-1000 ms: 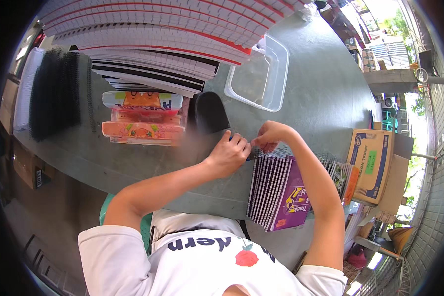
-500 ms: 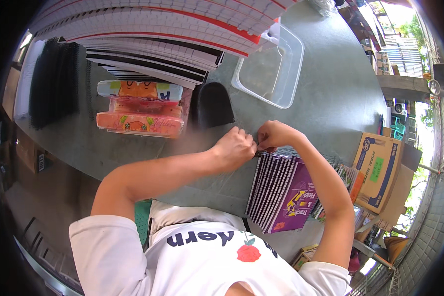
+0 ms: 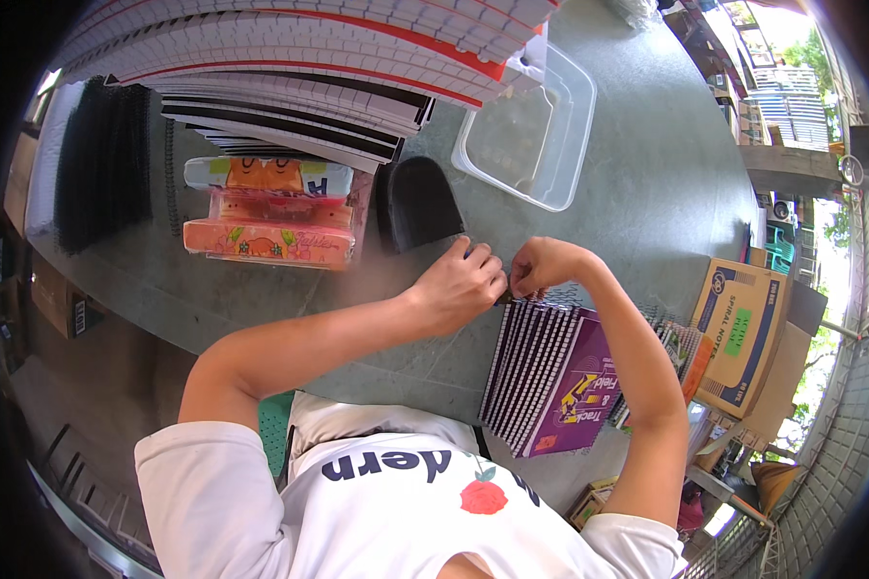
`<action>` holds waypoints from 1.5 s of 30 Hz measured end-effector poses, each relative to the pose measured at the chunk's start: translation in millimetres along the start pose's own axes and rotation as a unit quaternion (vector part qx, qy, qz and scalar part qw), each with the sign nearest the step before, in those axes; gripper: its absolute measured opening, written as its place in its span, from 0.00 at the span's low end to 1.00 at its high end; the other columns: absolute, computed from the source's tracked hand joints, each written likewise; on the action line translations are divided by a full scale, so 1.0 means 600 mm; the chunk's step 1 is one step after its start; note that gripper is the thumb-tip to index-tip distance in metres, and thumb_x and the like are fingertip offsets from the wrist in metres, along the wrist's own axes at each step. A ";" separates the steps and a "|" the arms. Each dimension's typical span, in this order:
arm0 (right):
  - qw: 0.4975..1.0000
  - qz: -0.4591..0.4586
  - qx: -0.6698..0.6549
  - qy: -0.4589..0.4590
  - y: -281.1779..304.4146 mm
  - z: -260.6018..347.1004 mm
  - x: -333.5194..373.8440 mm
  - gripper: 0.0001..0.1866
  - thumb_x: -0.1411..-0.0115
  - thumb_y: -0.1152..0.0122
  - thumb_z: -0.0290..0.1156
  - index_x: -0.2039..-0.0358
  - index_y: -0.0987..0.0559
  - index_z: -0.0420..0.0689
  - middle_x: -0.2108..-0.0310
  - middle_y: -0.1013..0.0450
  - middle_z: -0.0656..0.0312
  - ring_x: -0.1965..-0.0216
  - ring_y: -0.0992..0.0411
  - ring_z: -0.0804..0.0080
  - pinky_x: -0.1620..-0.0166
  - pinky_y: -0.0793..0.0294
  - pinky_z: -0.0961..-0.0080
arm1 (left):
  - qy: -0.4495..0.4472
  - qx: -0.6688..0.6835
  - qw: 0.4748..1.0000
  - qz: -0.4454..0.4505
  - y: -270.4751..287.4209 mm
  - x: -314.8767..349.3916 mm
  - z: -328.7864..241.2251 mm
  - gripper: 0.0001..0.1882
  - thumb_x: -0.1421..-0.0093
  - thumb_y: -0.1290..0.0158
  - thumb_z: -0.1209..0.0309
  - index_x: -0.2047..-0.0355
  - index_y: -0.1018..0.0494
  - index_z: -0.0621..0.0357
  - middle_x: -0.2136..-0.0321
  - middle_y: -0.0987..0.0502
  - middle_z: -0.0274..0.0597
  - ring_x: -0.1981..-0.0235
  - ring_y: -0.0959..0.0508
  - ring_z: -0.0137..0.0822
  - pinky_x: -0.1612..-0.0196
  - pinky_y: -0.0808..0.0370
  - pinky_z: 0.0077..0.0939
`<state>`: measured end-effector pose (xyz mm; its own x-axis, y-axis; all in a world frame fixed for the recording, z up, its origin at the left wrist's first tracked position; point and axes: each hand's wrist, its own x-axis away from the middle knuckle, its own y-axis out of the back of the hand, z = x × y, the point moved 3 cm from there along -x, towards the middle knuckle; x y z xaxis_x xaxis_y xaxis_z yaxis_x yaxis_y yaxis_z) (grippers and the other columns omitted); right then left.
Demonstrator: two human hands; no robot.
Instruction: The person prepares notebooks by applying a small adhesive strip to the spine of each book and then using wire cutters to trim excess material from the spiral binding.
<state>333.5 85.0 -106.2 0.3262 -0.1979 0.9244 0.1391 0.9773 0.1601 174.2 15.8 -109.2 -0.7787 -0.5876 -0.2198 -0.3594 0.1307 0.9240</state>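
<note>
Purple notebooks point(image 3: 550, 381) just below right hand point(image 3: 541, 268)

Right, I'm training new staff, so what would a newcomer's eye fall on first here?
Probably the bright purple notebooks, overlapping at the near edge of the table, right of centre. Next comes the big mass of white sheets with red stripes across the upper left. Then come the left hand and right hand, close together at the notebooks' far end, the left closed around a small dark thing.
</note>
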 end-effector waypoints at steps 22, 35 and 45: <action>0.992 -0.021 -0.122 -0.026 0.001 -0.023 0.001 0.09 0.52 0.36 0.26 0.70 0.20 0.35 0.77 0.24 0.59 0.75 0.25 0.74 0.68 0.22 0.78 | -0.019 -0.009 1.000 -0.003 -0.010 -0.006 -0.005 0.15 0.53 0.48 0.69 0.63 0.28 0.59 0.68 0.27 0.42 0.61 0.28 0.39 0.57 0.34 0.35; 0.992 -0.031 -0.119 0.020 -0.004 -0.023 0.013 0.09 0.47 0.43 0.25 0.67 0.21 0.35 0.75 0.24 0.61 0.74 0.27 0.76 0.67 0.24 0.79 | 0.023 0.025 0.999 -0.035 0.010 0.005 0.009 0.20 0.54 0.46 0.71 0.58 0.30 0.59 0.67 0.28 0.44 0.60 0.29 0.42 0.53 0.36 0.40; 0.970 0.010 -0.239 0.035 -0.011 -0.039 0.003 0.10 0.48 0.48 0.20 0.65 0.22 0.33 0.71 0.24 0.58 0.69 0.25 0.73 0.64 0.23 0.76 | 0.023 -0.007 0.999 -0.039 0.009 -0.003 -0.002 0.18 0.51 0.49 0.69 0.57 0.30 0.60 0.66 0.28 0.43 0.61 0.29 0.42 0.53 0.36 0.39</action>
<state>355.0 76.3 -113.8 0.3933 -0.2010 0.8972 0.5446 0.8372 -0.0511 174.1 16.8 -103.8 -0.7242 -0.6316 -0.2767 -0.4098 0.0715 0.9093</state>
